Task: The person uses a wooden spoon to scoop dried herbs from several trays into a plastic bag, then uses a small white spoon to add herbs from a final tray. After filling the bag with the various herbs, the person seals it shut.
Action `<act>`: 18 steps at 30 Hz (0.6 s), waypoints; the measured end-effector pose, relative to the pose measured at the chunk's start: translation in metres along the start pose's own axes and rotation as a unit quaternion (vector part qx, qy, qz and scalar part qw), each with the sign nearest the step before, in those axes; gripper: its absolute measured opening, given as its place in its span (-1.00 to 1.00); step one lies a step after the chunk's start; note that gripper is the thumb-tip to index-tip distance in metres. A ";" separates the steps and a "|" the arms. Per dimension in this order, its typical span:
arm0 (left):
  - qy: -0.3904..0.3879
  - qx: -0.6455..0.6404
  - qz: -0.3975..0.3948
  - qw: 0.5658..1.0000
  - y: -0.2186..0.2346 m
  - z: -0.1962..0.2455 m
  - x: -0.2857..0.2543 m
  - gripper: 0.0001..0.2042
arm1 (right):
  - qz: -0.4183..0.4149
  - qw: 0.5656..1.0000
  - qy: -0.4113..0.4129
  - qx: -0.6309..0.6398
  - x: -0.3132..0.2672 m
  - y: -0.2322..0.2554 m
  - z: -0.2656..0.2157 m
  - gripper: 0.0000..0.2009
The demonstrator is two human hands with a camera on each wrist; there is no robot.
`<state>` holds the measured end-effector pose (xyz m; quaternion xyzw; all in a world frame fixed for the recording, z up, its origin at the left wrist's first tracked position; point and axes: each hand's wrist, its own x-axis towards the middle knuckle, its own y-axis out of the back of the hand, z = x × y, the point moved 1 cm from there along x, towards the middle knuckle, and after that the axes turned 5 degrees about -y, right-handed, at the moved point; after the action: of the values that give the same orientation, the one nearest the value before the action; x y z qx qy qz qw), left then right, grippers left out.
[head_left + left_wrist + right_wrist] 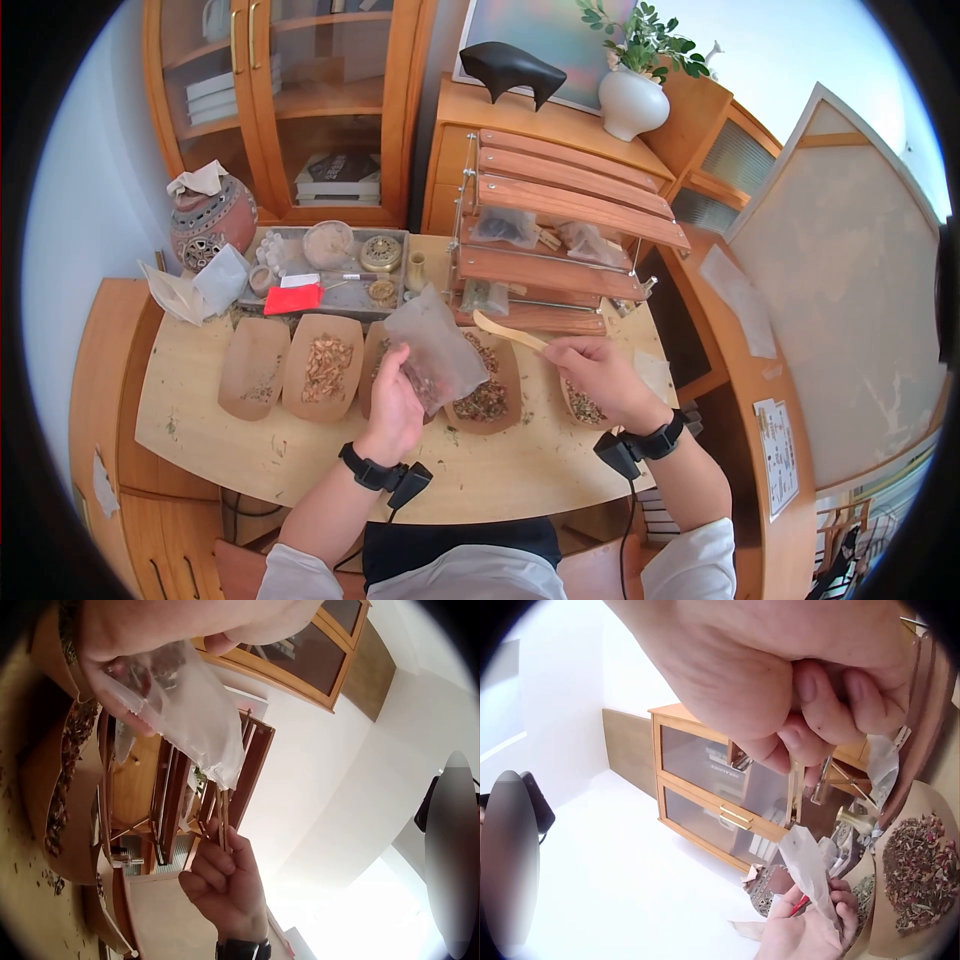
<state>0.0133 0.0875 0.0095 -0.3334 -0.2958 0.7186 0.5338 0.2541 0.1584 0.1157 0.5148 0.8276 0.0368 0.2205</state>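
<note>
My left hand [393, 408] holds a translucent pouch [437, 345] with dried bits at its bottom, the thumb on the near side and the fingers curled behind. Pinched in my right hand [605, 382] is a pair of light wooden tongs [512, 334], pointing left toward the pouch. In the left wrist view the tongs' tips [220, 793] are right at the pouch's upper edge [217, 776]. Under the pouch stands a paper tray of mixed dried petals and herbs [480, 402]. Another tray of dried herbs [583, 405] is partly hidden beneath my right hand.
Left of the pouch stand paper trays, one with orange-brown pieces [326, 368] and one with few bits [250, 385]. Behind are a grey tray [345, 298] of small vessels, a red packet [293, 299] and a slatted wooden rack [560, 265] with bagged herbs. A patterned pot [212, 215] stands back left.
</note>
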 end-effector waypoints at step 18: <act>-0.013 -0.011 0.017 1.000 0.002 0.001 0.000 -0.52 | 0.070 0.971 0.109 -0.199 -0.002 0.007 0.002 -0.67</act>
<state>0.0117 0.0866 0.0089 -0.3354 -0.3047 0.7285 0.5138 0.2615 0.1602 0.1170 0.5101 0.7846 0.2718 0.2244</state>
